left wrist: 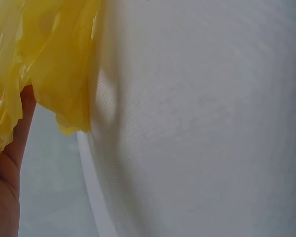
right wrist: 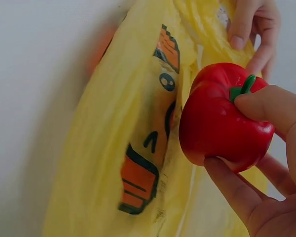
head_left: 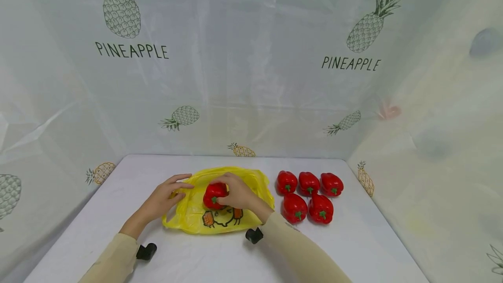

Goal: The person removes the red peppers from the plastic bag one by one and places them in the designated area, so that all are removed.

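My right hand grips a red bell pepper with a green stem, thumb beside the stem and fingers round its side. In the head view the pepper overlaps the yellow plastic bag, which has a cartoon face printed on it. At the bag's left edge is my left hand, its fingers extended and thumb apart, touching the plastic. In the left wrist view, folds of the bag hide most of that hand.
Several more red bell peppers sit in two rows on the white table, right of the bag. A pineapple-print sheet hangs behind the table and along both sides.
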`<state>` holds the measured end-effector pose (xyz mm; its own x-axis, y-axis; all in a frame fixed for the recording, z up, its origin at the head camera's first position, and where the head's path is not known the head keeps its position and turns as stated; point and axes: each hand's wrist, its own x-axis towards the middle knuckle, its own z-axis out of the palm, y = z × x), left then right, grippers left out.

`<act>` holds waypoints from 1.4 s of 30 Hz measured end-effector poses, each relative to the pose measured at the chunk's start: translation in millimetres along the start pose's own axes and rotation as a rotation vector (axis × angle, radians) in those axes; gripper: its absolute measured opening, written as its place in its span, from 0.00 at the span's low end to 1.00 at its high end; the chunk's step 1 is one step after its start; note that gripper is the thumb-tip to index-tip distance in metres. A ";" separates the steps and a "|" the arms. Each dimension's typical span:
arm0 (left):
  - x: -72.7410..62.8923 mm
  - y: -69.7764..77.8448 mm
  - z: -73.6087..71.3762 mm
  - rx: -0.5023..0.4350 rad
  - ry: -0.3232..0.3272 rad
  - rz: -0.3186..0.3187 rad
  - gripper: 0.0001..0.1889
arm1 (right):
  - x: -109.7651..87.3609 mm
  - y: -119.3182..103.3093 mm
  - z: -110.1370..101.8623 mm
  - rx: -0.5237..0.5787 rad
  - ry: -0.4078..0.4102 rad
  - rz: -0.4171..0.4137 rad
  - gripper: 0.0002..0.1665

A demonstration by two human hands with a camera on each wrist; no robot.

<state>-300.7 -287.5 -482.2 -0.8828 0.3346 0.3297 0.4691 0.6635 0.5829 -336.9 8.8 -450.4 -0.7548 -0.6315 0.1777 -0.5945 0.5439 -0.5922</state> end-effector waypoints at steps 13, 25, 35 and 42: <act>1.4 0.2 0.1 0.001 -0.001 0.014 0.16 | -17.7 -9.7 -30.5 0.052 -0.006 -0.030 0.29; 4.3 -1.5 1.3 -0.002 -0.007 0.007 0.16 | -36.9 -12.5 -70.3 0.094 0.020 -0.127 0.30; 2.4 -0.1 0.6 0.009 -0.005 0.002 0.16 | -55.5 -8.7 -99.9 0.053 0.037 -0.109 0.31; 2.7 0.3 0.3 0.013 -0.002 0.016 0.16 | -70.6 1.2 -116.8 0.050 0.066 -0.081 0.33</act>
<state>-302.9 -286.2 -481.4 -0.8754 0.3461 0.3375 0.4826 0.6665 0.5682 -316.8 118.5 -371.8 -0.7226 -0.6333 0.2771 -0.6409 0.4636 -0.6118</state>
